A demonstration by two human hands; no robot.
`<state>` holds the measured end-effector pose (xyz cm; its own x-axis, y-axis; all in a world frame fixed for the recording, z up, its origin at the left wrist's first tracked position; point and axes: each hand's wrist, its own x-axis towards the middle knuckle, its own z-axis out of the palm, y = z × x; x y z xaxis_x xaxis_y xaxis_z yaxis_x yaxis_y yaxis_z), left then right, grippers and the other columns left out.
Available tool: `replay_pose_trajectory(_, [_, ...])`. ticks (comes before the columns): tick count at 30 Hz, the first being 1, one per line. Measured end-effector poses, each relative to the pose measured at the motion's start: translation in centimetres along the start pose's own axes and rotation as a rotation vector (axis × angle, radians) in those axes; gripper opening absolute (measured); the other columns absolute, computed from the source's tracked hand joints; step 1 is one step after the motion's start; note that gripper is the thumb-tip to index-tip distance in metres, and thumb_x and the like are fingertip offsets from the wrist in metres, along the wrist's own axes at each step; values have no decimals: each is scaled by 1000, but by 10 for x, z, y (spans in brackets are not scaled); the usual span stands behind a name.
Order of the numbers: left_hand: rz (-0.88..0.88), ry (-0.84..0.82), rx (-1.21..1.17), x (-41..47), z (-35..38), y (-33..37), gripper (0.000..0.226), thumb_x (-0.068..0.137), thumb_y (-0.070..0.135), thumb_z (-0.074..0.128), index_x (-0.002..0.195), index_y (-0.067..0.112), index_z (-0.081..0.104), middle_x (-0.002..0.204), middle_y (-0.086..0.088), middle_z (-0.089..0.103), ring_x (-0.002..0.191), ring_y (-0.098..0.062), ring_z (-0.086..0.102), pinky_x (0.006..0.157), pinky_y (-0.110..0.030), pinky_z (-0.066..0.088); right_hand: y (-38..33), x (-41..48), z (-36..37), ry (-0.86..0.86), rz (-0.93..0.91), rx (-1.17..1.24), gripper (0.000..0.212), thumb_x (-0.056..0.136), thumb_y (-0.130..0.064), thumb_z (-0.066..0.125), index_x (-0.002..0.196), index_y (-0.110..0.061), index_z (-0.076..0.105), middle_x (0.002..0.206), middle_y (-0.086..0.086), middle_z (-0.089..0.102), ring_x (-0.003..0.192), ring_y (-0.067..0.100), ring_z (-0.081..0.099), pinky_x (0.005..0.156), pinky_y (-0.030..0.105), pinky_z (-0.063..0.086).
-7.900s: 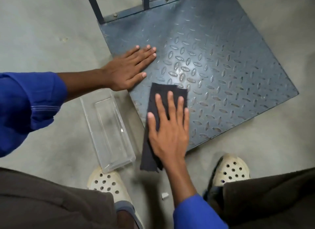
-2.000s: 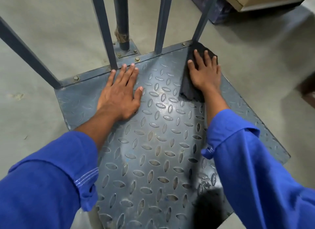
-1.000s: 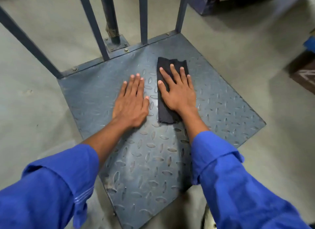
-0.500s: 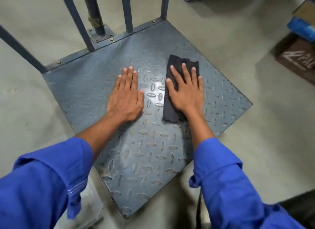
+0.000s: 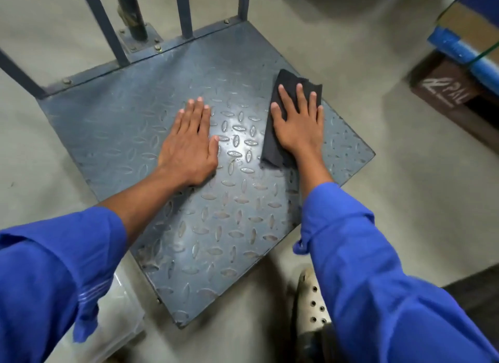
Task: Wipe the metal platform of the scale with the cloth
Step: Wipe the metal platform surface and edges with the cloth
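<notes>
The scale's grey-blue metal platform (image 5: 113, 125) with a raised tread pattern lies on the floor, filling the middle of the head view. A dark cloth (image 5: 272, 146) lies on its right part, near the right edge. My right hand (image 5: 298, 127) presses flat on the cloth, fingers spread, covering most of it. To the left of the cloth, my left hand (image 5: 189, 146) rests flat on the bare platform with nothing under it. Both arms wear blue sleeves.
Blue metal rails (image 5: 104, 25) and a dark post (image 5: 129, 8) rise from the platform's far edge. A clear plastic container (image 5: 121, 316) sits on the floor at the near left corner. Cardboard boxes (image 5: 459, 73) stand at the right. My white perforated shoe (image 5: 310, 303) is near the front edge.
My right hand has slid the cloth from the middle of the platform toward its right edge. My left hand stayed flat on the platform.
</notes>
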<state>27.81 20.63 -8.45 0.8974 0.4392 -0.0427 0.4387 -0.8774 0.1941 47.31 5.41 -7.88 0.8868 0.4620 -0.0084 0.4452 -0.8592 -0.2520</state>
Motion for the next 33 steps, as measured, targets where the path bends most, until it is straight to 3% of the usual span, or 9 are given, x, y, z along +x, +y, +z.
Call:
replay_pose_trajectory(5, [0, 9, -20, 3, 1, 4, 80, 105, 47, 10, 170, 2, -1, 179, -17, -9, 167, -28, -11, 135, -41, -10, -36, -36, 13, 12, -172, 25, 59, 106, -63, 23, 164, -50, 19, 177, -9, 10, 164, 23, 0, 133, 47, 0])
replay_pose_trajectory(8, [-2, -12, -29, 2, 2, 7, 81, 103, 47, 9, 170, 2, -1, 179, -18, -10, 167, -28, -11, 135, -40, -11, -3, -72, 14, 72, -36, 17, 59, 106, -65, 23, 163, -51, 20, 176, -11, 10, 164, 21, 0, 133, 45, 0])
replay_pose_trajectory(12, [56, -8, -26, -1, 5, 22, 81, 104, 46, 10, 170, 1, 1, 179, -19, -8, 167, -29, -9, 135, -41, -10, 14, -10, -1, 62, 91, 8, 60, 106, -64, 24, 164, -49, 20, 177, -7, 8, 164, 25, 0, 132, 50, 1])
replay_pose_trajectory(17, [106, 4, -29, -5, 11, 34, 81, 103, 47, 7, 170, 2, 0, 179, -18, -7, 167, -29, -9, 135, -42, -9, 3, -34, 8, 30, -125, 2, 59, 107, -63, 23, 164, -50, 19, 177, -9, 9, 164, 22, -1, 133, 46, -1])
replay_pose_trajectory(23, [96, -3, -5, -6, 12, 36, 78, 106, 47, 7, 169, 2, -3, 179, -17, -10, 167, -28, -13, 135, -41, -11, 46, -15, -9, 57, 149, 3, 61, 106, -65, 22, 164, -50, 17, 177, -7, 6, 164, 25, -1, 132, 50, 1])
replay_pose_trajectory(28, [90, 13, -15, -2, 12, 43, 82, 103, 46, 7, 170, 0, 2, 179, -19, -5, 167, -30, -8, 136, -45, -7, 11, -85, 6, 52, -58, 17, 59, 107, -63, 22, 164, -50, 19, 177, -10, 9, 164, 21, -2, 133, 45, -2])
replay_pose_trajectory(30, [92, -2, -16, -2, 11, 44, 81, 103, 46, 6, 170, 1, 1, 179, -18, -6, 167, -29, -10, 136, -45, -7, 28, -103, 6, 69, -12, 13, 59, 107, -66, 22, 164, -52, 18, 176, -12, 9, 164, 20, -1, 133, 44, -2])
replay_pose_trajectory(33, [117, -11, -19, -6, 12, 49, 79, 105, 46, 7, 170, 2, -1, 179, -17, -9, 167, -28, -11, 136, -45, -8, 62, -63, -8, 74, 179, 6, 59, 107, -65, 23, 164, -52, 16, 177, -9, 5, 164, 24, -3, 132, 49, -1])
